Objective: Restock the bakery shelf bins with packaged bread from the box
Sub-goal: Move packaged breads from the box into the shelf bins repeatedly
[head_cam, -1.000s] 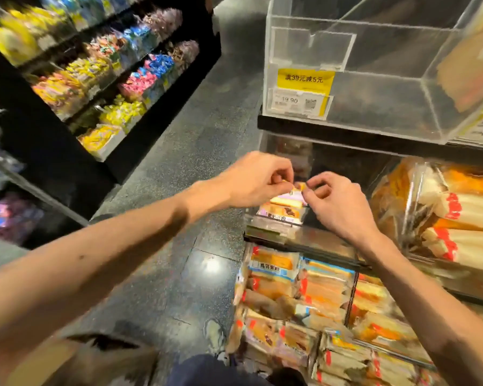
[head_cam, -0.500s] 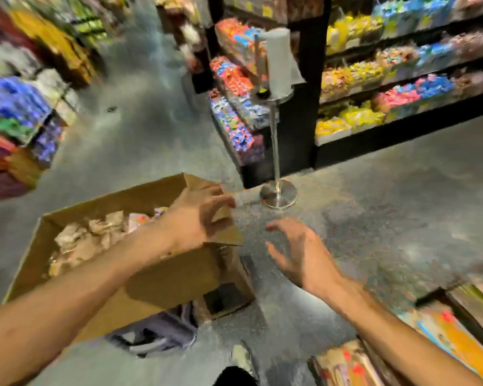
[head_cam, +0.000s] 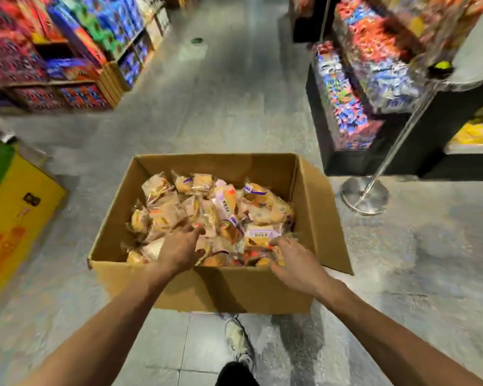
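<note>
Cardboard box [head_cam: 226,291] sits open on the floor [head_cam: 207,121], right flap folded out, holding a loose heap of bread packs [head_cam: 226,207]: clear wrappers, some w/ purple labels.

Head view (the only one): both forearms reach in over the box's near wall. L grip [head_cam: 180,246] lies palm-down on the heap, approx mid-box. Its fingers are straight & spread, tips touching wrappers, nothing pinched. R grip [head_cam: 293,260] is just right of it, by the near right corner, fingertips bent down among the packs. Can't tell if it's pinching one or only resting. Packs lie ahead of & between both grips.

Below the grips, outside the box, is a pale shoe [head_cam: 237,338]. Right of R grip & well apart stands a chrome stand [head_cam: 364,196] w/ round base. Beyond it are dark shelves [head_cam: 354,87] of bright sweets, blurred. Far left of L grip is a yellow carton [head_cam: 17,207], and past that racks [head_cam: 67,51] of coloured packs, also blurred.
</note>
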Demonstrator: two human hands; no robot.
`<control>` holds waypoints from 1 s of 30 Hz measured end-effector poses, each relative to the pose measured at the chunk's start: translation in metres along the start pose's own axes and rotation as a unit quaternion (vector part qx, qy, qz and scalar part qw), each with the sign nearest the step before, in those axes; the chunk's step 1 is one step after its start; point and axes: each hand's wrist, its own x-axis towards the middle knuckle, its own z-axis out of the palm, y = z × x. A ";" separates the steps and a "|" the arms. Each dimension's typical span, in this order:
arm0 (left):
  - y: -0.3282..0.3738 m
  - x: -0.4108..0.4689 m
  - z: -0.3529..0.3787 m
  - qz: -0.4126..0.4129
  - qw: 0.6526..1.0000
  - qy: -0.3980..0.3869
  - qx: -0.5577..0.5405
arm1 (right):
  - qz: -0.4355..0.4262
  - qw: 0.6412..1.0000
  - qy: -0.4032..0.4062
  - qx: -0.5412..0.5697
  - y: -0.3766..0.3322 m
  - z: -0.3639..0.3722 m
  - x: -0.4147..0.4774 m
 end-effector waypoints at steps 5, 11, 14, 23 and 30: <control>-0.047 0.065 0.037 -0.024 0.997 -0.052 -0.045 | 0.105 0.991 -0.086 0.024 -0.009 0.039 0.096; -0.076 0.132 0.066 -0.059 0.980 -0.071 -0.175 | 0.192 0.971 -0.121 0.076 -0.013 0.081 0.174; -0.070 0.157 0.073 -0.100 0.941 -0.092 -0.311 | 0.203 0.967 -0.120 0.093 -0.008 0.094 0.205; -0.049 0.186 0.087 -0.200 0.855 -0.062 -0.475 | 0.180 0.970 -0.113 0.121 0.000 0.136 0.286; -0.068 0.164 0.102 -0.185 0.783 -0.071 -0.589 | 0.172 0.975 -0.091 0.104 0.018 0.133 0.294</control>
